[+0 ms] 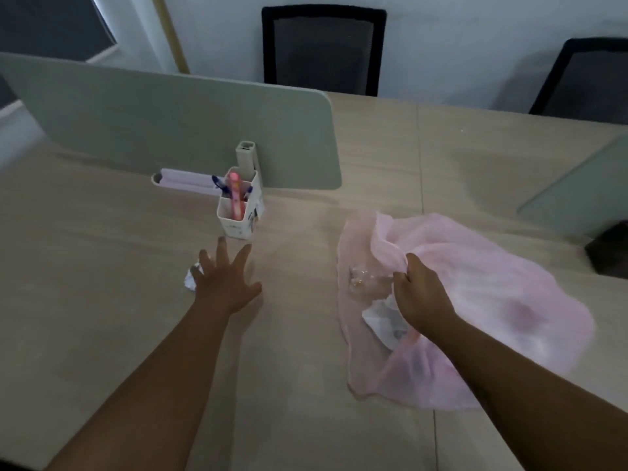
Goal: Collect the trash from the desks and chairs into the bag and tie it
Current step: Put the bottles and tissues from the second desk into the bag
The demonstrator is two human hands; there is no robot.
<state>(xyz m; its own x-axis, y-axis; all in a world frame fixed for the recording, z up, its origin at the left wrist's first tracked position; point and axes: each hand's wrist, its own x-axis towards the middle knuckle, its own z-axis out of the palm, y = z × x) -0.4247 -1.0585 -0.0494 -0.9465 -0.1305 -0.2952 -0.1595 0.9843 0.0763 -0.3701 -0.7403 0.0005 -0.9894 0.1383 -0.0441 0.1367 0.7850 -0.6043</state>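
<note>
A thin pink plastic bag [482, 300] lies spread on the wooden desk [102, 300] at the right. Through it show a clear crumpled wrapper [365, 282] and crumpled white paper [382, 319]. My right hand [419, 295] is closed on a fold of the bag near its mouth. A small crumpled white paper ball [190, 278] lies on the desk to the left. My left hand [226, 282] hovers just beside it with fingers spread and holds nothing; its fingers partly hide the ball.
A white pen holder [243, 215] with pens stands just beyond my left hand. A lilac roll [185, 180] lies against a grey-green divider [170, 120]. Another divider [584, 188] and a dark object [610, 249] sit at right. Two black chairs [323, 49] [588, 76] stand behind the desk.
</note>
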